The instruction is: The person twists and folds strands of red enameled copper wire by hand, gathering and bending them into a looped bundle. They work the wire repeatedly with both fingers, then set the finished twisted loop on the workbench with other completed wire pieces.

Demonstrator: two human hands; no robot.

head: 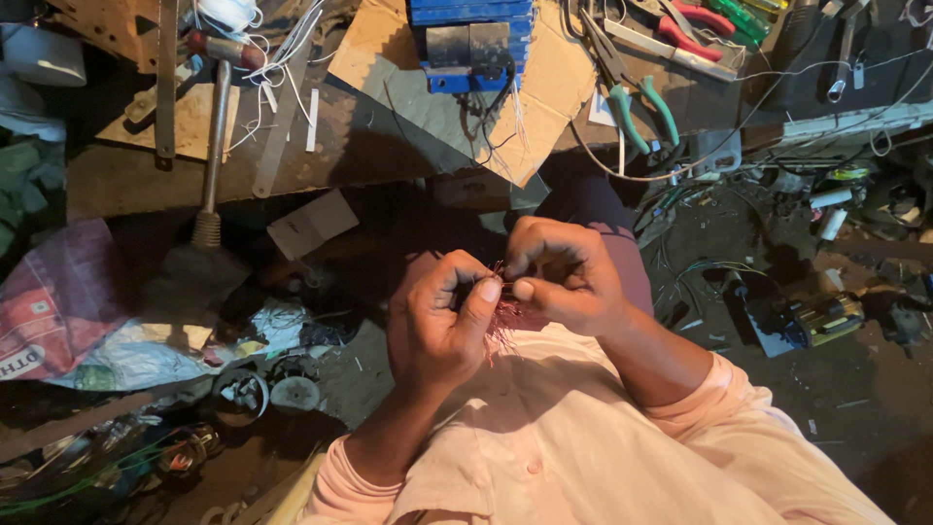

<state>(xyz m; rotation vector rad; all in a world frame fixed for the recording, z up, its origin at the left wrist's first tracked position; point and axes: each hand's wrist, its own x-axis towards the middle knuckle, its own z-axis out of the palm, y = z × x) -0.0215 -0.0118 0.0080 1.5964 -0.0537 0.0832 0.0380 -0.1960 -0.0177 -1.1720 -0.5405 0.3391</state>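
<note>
My left hand (439, 326) and my right hand (564, 277) meet in front of my chest, fingertips pinched together on a small bundle of thin reddish copper wire strands (501, 316). The strands hang down between the two thumbs and fray out below. Both hands are closed on the bundle, the left thumb pressed against the right forefinger. I wear a pale pink shirt with the sleeves pushed up.
A low workbench (369, 146) lies ahead with a blue vise (470, 41) on cardboard, green-handled pliers (641, 112), red-handled pliers (695, 24), a hammer (214, 136) and loose white wires. Plastic bags (68, 311) lie left; wire scraps and a small yellow device (826, 316) lie right.
</note>
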